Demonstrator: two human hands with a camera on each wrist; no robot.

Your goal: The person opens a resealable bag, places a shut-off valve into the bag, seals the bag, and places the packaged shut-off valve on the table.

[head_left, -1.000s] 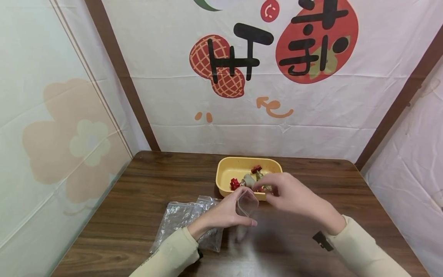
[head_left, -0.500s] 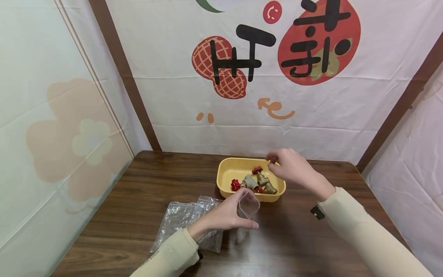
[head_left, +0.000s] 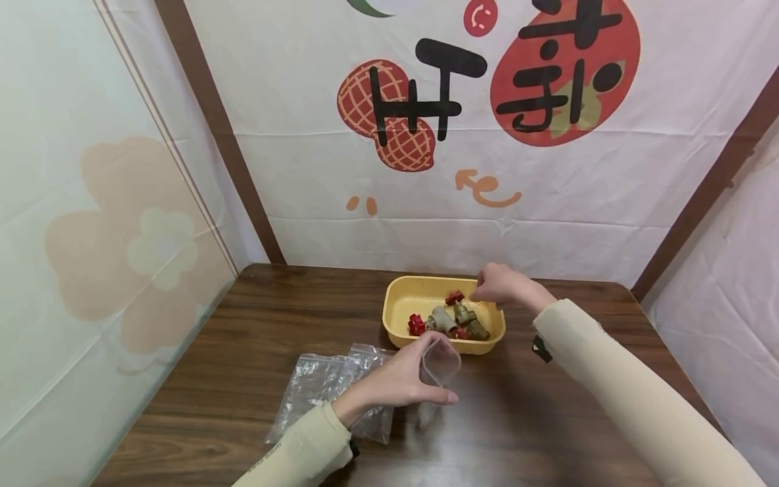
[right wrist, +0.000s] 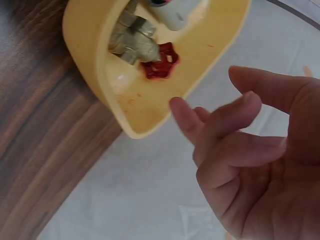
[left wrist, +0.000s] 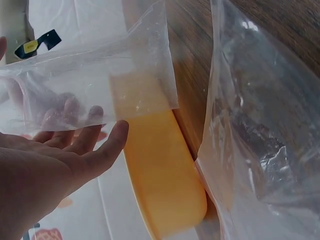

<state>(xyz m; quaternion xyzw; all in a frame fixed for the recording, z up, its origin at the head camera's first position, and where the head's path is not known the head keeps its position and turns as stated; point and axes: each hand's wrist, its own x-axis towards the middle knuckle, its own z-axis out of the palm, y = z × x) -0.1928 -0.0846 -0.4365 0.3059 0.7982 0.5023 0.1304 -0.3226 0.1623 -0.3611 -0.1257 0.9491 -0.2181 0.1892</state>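
From the head, the left hand (head_left: pixel 398 379) grips a bag (head_left: pixel 442 362) round its mouth, in front of the tub (head_left: pixel 403 303) of valves (head_left: pixel 443 320). Left wrist: the tub shows through it. Right wrist: the right hand (right wrist: pixel 245 154) hangs by the tub, fingers loosely bent, thumb apart.

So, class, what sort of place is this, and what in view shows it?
Probably a small cloth-walled work booth: printed white cloth hangs behind and beside a wood-grain table, which bears a yellow tray of what look like red-handled valves, with clear plastic bags nearby.
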